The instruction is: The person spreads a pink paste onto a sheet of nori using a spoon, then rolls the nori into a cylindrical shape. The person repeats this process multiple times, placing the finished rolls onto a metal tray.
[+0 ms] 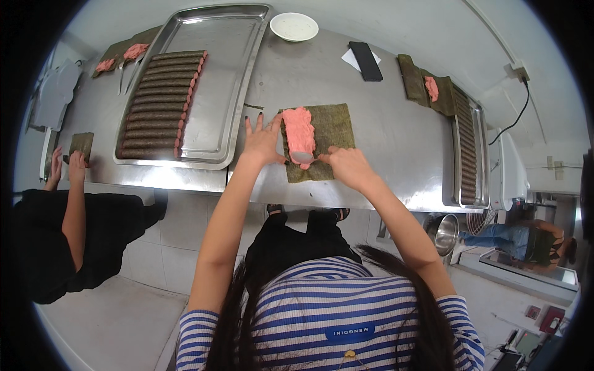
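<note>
So, spoon (302,157) on pink paste (299,128)

Shiny metal bench (396,142) — wide tray (213,37) at left, white bowl (294,27) at far centre, black phone (365,61) overlapping white paper (350,60) right of it, green sheet (335,123) at near centre — second tray (482,164) at right.

White bowl (294,27) at far side of surface (390,111), black phone (366,61) on white paper (350,60), black cable (518,116) hanging from wall socket (519,69), steel bowl (444,234) lower right, person in jeans (526,243) far right
</note>
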Demonstrator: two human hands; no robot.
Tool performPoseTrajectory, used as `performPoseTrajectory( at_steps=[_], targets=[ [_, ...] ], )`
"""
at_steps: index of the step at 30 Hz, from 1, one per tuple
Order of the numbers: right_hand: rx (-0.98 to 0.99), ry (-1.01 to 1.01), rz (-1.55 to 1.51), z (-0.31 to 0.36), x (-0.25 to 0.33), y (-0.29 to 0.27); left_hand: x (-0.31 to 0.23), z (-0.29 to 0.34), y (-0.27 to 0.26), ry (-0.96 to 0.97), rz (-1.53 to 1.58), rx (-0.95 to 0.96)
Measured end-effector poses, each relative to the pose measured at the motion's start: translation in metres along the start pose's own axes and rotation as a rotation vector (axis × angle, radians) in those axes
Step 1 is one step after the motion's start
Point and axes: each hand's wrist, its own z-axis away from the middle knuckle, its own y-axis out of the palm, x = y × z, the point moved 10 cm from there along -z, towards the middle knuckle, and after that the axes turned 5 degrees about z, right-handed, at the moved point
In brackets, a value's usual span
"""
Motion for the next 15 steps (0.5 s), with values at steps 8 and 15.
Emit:
performPoseTrajectory(
  at_steps=[8, 15],
  targets=[
    [-0.092, -0.055, 0.069, 0.013, 0.009, 0.005, 0.000, -0.001, 0.002, -0.004, -0.008, 0.016],
    [-0.137, -0.080, 0.108, 0.023, 0.015, 0.008, 0.001, -0.003, 0.004, -0.008, -0.020, 0.020]
  ],
)
